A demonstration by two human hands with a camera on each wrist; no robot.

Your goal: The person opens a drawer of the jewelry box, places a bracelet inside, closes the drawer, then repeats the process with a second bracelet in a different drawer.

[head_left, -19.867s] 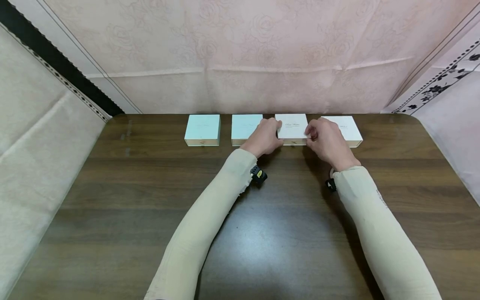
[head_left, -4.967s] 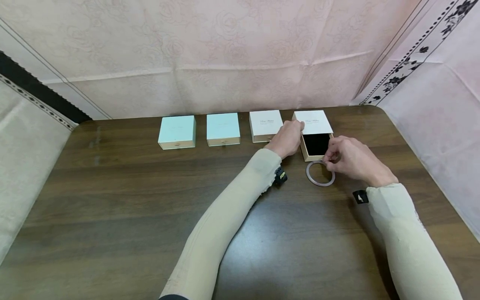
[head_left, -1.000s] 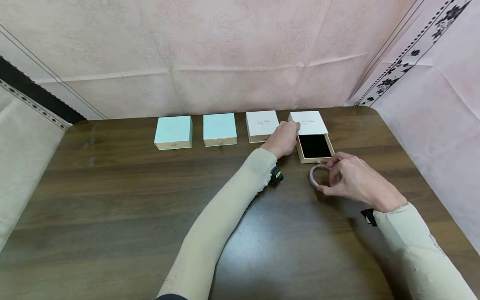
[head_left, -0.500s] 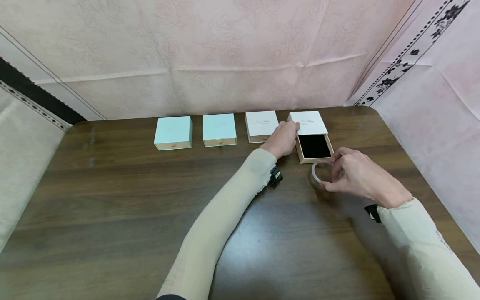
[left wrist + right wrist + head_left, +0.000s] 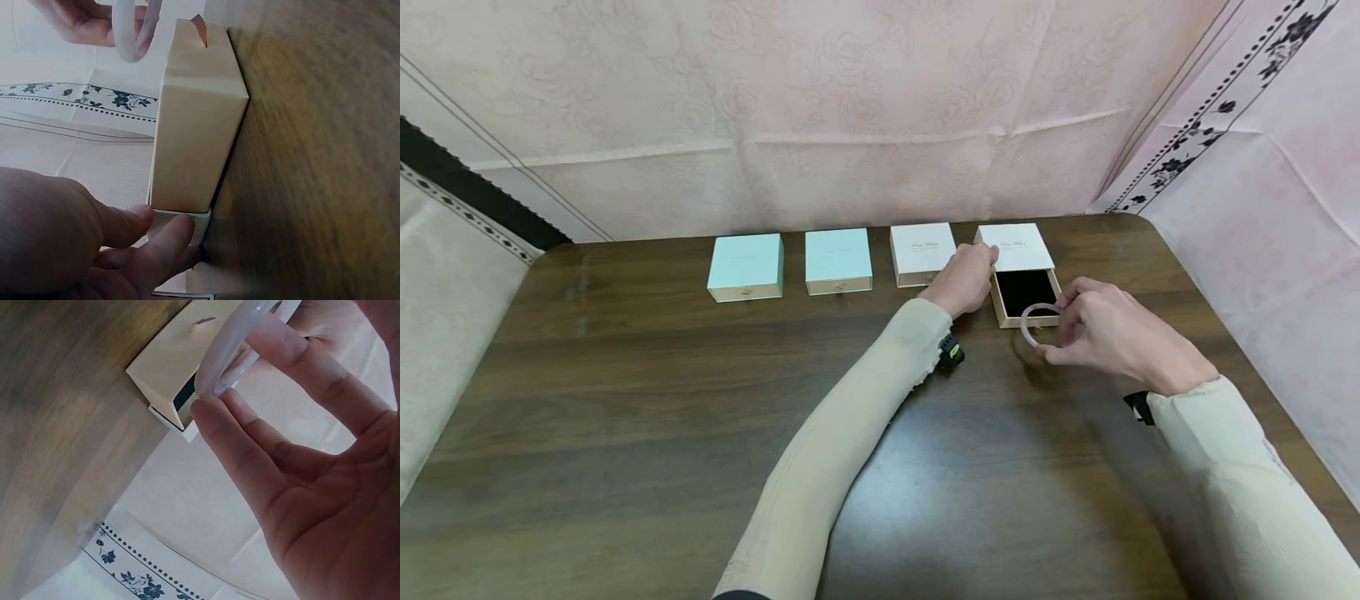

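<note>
My right hand [image 5: 1105, 337] pinches a pale lilac bangle [image 5: 1028, 327] by its right side, thumb below and fingers above. The bangle is tilted and off the table, overlapping the front edge of a pulled-out drawer [image 5: 1009, 323] lined in black. That drawer belongs to the rightmost white box [image 5: 1017, 242]. My left hand [image 5: 962, 279] grips this box's outer sleeve at its left side, with thumb and fingers on the sleeve's edge in the left wrist view. A small ribbon tab [image 5: 199, 30] sticks out of the drawer's front. The bangle [image 5: 228, 347] appears close up in the right wrist view.
Left of the drawer box stand another white box [image 5: 922, 250] and two mint-green boxes, one in the middle [image 5: 838, 254] and one at the left [image 5: 745, 260], all shut. They line the far edge of the brown wooden table [image 5: 700, 417]. Patterned cloth [image 5: 850, 108] hangs behind.
Over the last second my right hand has lifted the bangle off the table and moved it toward the drawer. Earlier the boxes were all shut; the rightmost one's drawer came out. My left hand stays.
</note>
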